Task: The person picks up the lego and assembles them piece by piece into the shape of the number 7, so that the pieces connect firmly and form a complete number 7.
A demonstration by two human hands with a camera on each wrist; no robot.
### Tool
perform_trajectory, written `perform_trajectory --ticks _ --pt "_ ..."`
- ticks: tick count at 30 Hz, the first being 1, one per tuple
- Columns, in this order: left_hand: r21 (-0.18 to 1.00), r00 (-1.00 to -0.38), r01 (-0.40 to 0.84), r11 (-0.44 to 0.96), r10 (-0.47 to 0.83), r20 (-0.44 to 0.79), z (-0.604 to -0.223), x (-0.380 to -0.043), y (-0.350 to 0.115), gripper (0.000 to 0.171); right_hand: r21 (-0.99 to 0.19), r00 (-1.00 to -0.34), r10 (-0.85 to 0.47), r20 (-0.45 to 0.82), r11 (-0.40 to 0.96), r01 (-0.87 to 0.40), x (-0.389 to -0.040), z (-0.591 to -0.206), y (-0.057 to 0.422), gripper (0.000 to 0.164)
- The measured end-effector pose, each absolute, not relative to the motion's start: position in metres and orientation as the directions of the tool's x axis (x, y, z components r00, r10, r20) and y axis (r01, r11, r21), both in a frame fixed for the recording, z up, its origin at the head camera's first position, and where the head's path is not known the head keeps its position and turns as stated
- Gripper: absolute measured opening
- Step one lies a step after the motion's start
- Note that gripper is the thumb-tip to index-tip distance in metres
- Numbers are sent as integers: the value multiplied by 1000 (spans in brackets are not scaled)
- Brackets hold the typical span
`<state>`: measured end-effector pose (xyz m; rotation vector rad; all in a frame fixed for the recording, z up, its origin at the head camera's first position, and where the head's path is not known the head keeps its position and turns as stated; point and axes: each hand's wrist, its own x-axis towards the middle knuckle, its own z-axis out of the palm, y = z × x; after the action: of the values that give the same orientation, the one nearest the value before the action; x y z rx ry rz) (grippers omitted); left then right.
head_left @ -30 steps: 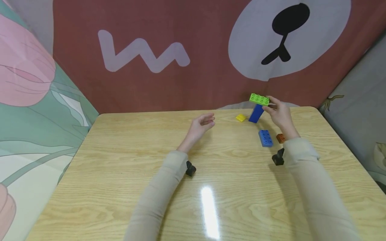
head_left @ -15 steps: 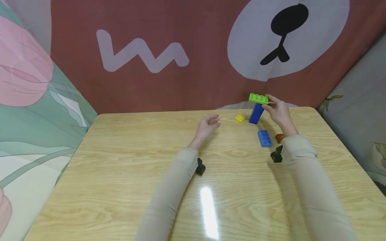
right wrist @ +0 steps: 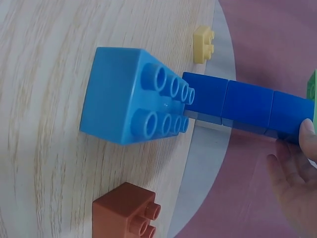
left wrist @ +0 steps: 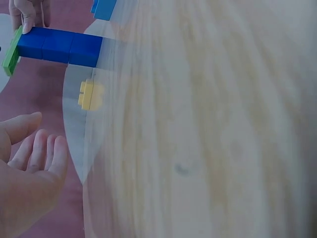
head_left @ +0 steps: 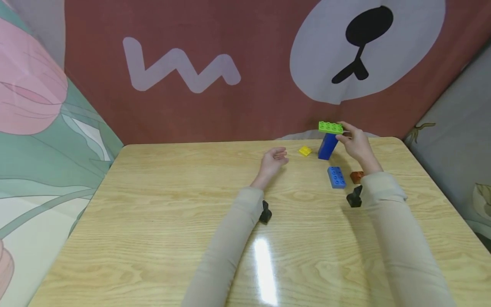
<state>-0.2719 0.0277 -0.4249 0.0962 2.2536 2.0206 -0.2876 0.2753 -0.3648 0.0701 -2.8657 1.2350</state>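
Observation:
A tower of three dark blue bricks (head_left: 327, 147) stands upright near the table's back edge. Across its top lies a bright green building brick (head_left: 330, 127), jutting out to the left. My right hand (head_left: 356, 147) pinches the tower's top from the right, thumb on the uppermost blue brick just under the green one. My left hand (head_left: 273, 163) hovers left of the tower with nothing in it, fingers loosely bent and thumb apart. Between that hand and the tower sits a small yellow brick (head_left: 305, 151), seen also in the left wrist view.
In front of the tower lies a lighter blue eight-stud brick (head_left: 336, 177). An orange-brown brick (head_left: 356, 177) sits to its right, partly behind my right wrist. Behind the wooden table (head_left: 153, 213) hangs a printed cloth (head_left: 192, 115).
My left hand has moved to the right, closer to the yellow brick. My right hand stays at the tower's top; the tower and green brick have straightened slightly.

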Motion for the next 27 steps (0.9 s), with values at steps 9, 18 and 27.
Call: perform_trajectory --ticks 9,18,27 --pt "993 -993 -24 112 109 -36 -431 -282 38 40 -713 -998 -43 35 699 -55 -290 -365 279 51" --pt "885 -978 139 444 199 54 -431 -287 54 38 -726 -999 -49 21 686 -48 -288 -366 279 51" --pt "427 -924 371 824 371 88 -422 -287 75 38 -725 -997 -69 46 684 -80 -287 -367 279 50"
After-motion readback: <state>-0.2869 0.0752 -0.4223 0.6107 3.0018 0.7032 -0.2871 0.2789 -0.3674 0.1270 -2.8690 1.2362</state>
